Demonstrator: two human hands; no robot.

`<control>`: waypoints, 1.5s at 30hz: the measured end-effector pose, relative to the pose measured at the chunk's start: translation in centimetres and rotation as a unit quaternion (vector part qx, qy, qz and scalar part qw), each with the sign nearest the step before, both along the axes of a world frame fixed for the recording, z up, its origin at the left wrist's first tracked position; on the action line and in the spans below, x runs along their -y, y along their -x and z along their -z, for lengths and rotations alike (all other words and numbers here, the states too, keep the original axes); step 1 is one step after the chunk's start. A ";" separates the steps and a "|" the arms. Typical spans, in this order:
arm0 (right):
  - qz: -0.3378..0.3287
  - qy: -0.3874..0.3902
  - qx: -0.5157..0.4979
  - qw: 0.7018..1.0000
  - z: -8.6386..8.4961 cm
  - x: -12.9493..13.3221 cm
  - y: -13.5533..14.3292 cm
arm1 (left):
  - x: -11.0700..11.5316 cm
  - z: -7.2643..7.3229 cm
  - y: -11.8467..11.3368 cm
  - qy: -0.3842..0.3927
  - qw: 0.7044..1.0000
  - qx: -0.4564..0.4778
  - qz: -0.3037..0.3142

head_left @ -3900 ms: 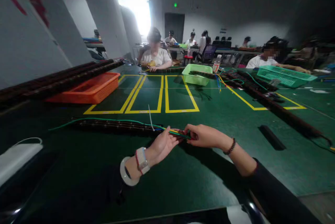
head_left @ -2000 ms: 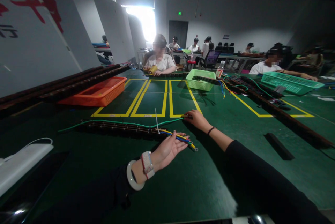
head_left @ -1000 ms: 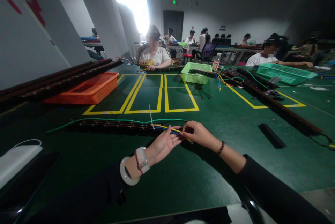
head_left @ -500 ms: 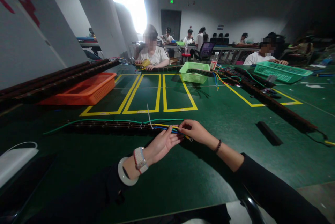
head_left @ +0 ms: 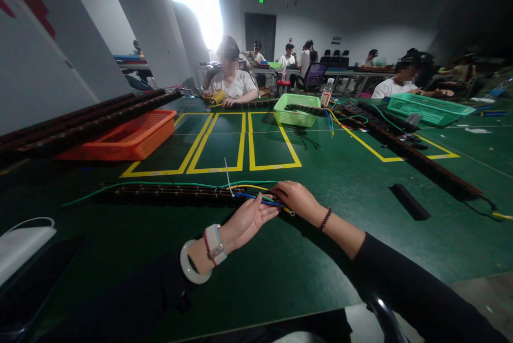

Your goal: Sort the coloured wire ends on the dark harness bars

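My left hand (head_left: 249, 221) is turned palm up, with its thumb over a bunch of blue, green and yellow wires (head_left: 245, 194) lying across the fingers. My right hand (head_left: 298, 200) is closed at the same bunch, its fingertips pinched around the yellow wire (head_left: 250, 187). A ring terminal (head_left: 292, 213) sticks out below the right fingers. The wires come from a long dark wire duct (head_left: 160, 193) on the table. An upright white cable tie (head_left: 228, 176) stands at its right end. A loose green wire (head_left: 132, 185) runs along the duct.
An orange basket (head_left: 150, 137) stands left under long dark strips (head_left: 80, 121). A light green basket (head_left: 297, 118) and a teal basket (head_left: 433, 113) stand farther back. A short black bar (head_left: 409, 202) lies right, near another long strip (head_left: 436, 164). Co-workers sit across the table.
My right hand has moved slightly left and curled more over the wires. The yellow wire now bows up, away from the blue ones. My left hand has barely moved.
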State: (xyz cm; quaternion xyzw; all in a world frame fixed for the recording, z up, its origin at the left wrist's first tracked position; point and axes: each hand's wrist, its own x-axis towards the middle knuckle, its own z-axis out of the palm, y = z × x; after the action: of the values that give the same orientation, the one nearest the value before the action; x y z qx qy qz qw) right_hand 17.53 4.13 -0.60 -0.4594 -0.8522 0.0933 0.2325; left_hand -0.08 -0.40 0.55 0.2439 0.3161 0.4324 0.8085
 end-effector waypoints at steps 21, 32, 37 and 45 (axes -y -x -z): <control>-0.150 0.036 0.082 0.985 -3.9 2.3 -2.1 | -0.1 0.2 0.1 -0.006 1.000 0.011 0.027; -0.107 0.039 0.018 0.993 -3.8 1.5 -3.5 | -0.1 0.1 0.3 -0.019 0.999 0.008 0.028; -0.066 -0.012 0.005 0.998 -2.9 1.5 -3.1 | 0.0 0.1 0.3 -0.028 0.999 -0.008 0.029; -0.056 0.054 0.081 0.994 -2.3 1.4 -2.7 | -0.1 0.0 0.5 -0.004 1.000 -0.005 0.030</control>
State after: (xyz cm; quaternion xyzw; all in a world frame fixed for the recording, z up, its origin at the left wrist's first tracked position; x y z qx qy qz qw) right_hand 20.26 2.76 1.70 -0.4286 -0.8865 0.1148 0.1313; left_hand -0.53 -0.30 0.53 0.2586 0.3108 0.4084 0.8184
